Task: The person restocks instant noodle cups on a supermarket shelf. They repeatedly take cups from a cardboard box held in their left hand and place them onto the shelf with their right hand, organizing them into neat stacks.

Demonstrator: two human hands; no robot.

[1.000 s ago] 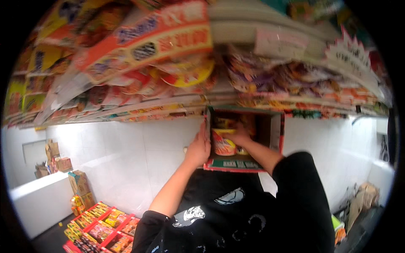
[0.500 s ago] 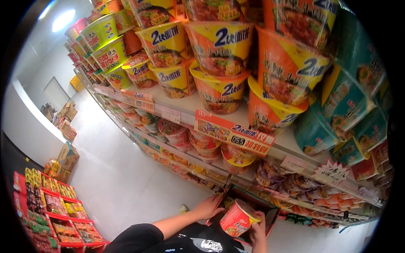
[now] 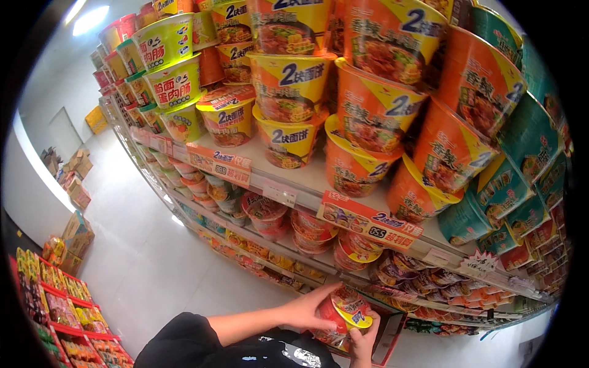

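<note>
Noodle cup: red and yellow (image 3: 352, 306), tilted between both hands, in front of the lower shelves and over or beside a box; whether it fully clears the box cannot be told.
Left grip: spread wide (image 3: 305, 311), fingers and thumb around the cup's left side.
Right grip: closed (image 3: 363, 338) on the cup's right side, thumb near the yellow rim.
Handling: probably light, with stiff but thin walls that could dent; the smooth wrap may slip.
Where to hold: around the side just below the rim, better than pressing the lid.
Box: open, red-edged (image 3: 392, 334), partly behind the right grip.
Shelf: above the hands (image 3: 253, 161), carrying stacked orange cups (image 3: 371, 107).
Floor: pale, shiny (image 3: 147, 264), to the left.
</note>
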